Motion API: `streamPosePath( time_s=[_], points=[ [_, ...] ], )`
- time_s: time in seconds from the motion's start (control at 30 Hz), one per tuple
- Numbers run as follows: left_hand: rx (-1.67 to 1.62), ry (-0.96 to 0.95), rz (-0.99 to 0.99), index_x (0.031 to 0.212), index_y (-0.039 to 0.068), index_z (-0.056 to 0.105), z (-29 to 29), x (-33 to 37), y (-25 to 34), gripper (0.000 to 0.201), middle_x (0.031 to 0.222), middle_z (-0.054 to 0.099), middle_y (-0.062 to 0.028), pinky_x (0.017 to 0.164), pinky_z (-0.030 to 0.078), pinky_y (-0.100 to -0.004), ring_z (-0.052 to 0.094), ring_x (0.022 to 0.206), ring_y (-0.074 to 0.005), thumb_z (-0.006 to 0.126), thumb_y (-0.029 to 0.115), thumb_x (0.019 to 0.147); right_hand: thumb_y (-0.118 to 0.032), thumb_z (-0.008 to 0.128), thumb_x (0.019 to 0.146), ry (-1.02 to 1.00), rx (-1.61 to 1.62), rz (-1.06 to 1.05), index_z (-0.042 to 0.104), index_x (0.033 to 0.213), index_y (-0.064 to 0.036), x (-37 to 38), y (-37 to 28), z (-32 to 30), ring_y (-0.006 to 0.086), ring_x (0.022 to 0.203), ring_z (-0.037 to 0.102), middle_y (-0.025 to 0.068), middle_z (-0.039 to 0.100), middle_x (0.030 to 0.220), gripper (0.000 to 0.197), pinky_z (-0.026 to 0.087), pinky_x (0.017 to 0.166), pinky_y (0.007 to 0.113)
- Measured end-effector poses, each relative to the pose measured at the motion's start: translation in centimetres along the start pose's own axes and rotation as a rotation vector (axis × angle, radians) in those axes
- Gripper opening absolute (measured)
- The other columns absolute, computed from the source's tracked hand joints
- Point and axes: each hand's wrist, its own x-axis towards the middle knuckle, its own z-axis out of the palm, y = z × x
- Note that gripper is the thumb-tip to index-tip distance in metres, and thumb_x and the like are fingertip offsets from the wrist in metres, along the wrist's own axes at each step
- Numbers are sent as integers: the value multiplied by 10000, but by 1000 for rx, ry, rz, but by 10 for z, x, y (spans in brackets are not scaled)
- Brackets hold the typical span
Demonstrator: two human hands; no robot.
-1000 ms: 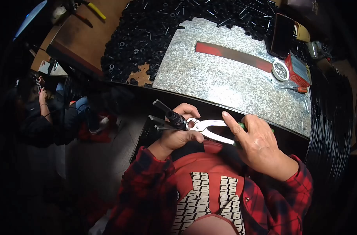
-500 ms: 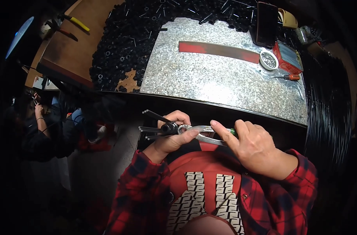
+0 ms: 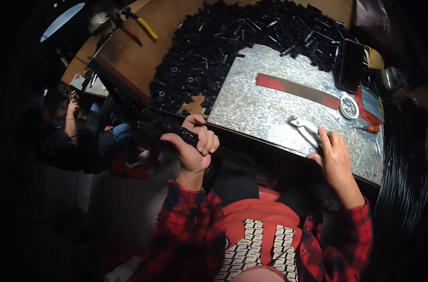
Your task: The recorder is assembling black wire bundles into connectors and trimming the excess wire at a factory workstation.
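While left fingers (image 3: 205, 141) grip a black cylinder (image 3: 189, 135), right fingers (image 3: 324, 139) hold metal pliers (image 3: 306, 125).

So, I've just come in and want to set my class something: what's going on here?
The person's left hand holds a black part just off the near left corner of a speckled board. Their right hand is at the handle end of metal pincers over the board; how firmly it grips is hidden. A red-and-brown strip lies farther back, and a heap of small black parts spreads around the board's far and left edges.
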Motion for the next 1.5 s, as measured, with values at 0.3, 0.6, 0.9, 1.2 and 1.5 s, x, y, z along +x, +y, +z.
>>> streamPosePath(
  time_s=[0.3, 0.6, 0.9, 1.2, 1.5],
  points=[
    [-609, 303, -111, 914, 55, 532, 14, 5, 7, 604, 462, 260, 65, 416, 271, -184, 261, 386, -48, 487, 654, 845, -87, 746, 752, -528, 1257, 32, 199, 1467, -81, -64, -70, 33, 117, 721, 534, 79, 539, 979, 900, 464, 663, 276],
    [-508, 42, -853, 1153, -8, 536, 83, -58, -37, 914, 858, 648, -156, 767, 486, -391, 621, 821, -253, 191, 776, 834, -165, 603, 800, 208, 967, -290, 668, 838, 23, -16, -33, -97, 128, 541, 552, 142, 579, 801, 203, 459, 552, 232],
    [345, -368, -115, 1176, -2, 505, 86, -19, -6, 441, 880, 564, -3, 719, 446, -205, 541, 780, -63, 693, 240, 859, -248, 687, 817, -321, 876, -226, 644, 701, 3, 15, -51, -3, 282, 578, 579, 155, 583, 646, 280, 452, 547, 380],
    [90, -502, 45, 1119, 13, 525, 120, 37, 40, 323, 915, 594, -55, 707, 513, -222, 609, 781, -102, 680, 29, 836, -363, 666, 827, -524, 799, -244, 506, 596, 13, 29, -66, 10, 287, 502, 543, 149, 506, 530, 469, 444, 531, 393],
    [250, -555, -39, 891, -8, 630, 130, 31, 61, 93, 870, 608, -63, 694, 471, -225, 584, 784, -106, 667, -42, 813, -190, 737, 795, -260, 1241, -300, 580, 802, -15, 58, -60, -90, 63, 680, 517, 19, 577, 724, 236, 421, 586, 245]
  ],
)
